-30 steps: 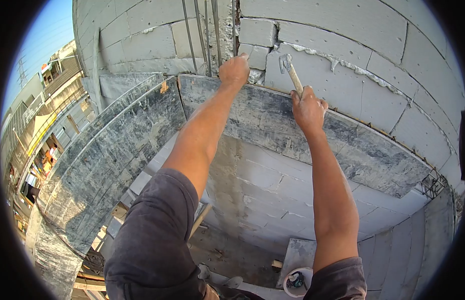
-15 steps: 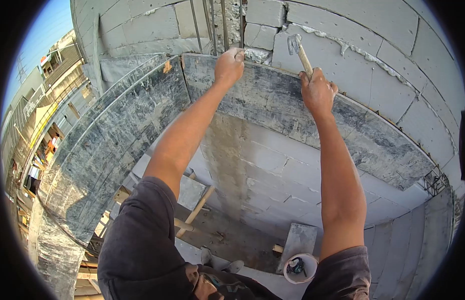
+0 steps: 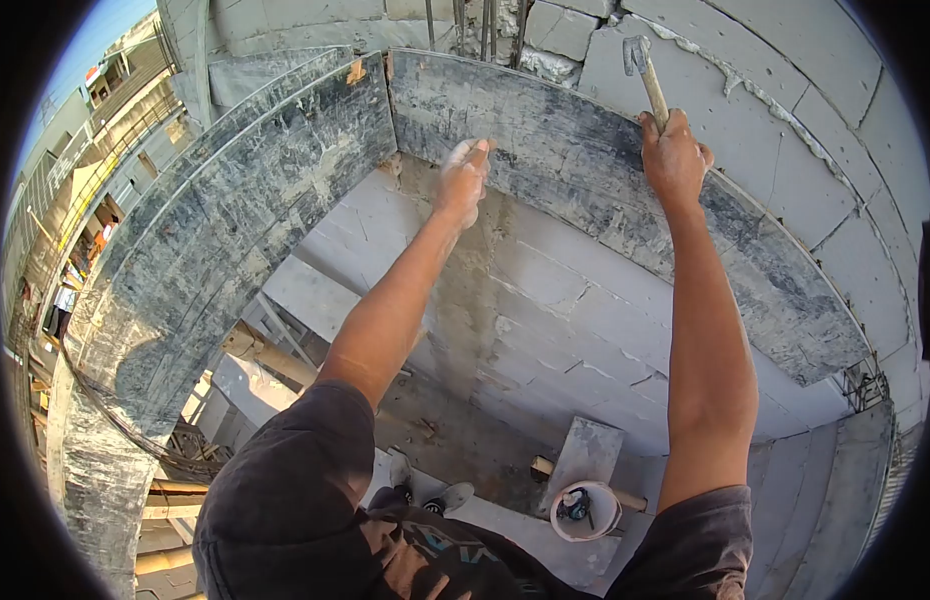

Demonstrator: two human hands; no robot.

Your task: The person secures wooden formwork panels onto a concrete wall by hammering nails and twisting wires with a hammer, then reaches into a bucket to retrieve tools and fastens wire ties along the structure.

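Note:
My right hand is closed round the wooden handle of a hammer, its metal head pointing up in front of the block wall. Below that hand runs the top edge of a long, stained formwork board. My left hand is closed, thumb and fingers pressed together, in front of the board's lower edge. A small tip shows at its fingers, too small to name. Left of it, a second stained board meets the first at a corner.
Grey block wall rises behind the board, with steel bars in a gap. Below are a white bucket with items inside, a plank and my feet. Buildings and wooden poles lie to the left.
My left hand has come down from the board's top edge to near its lower edge. My right hand still holds the hammer, raised a little. The view has shifted slightly.

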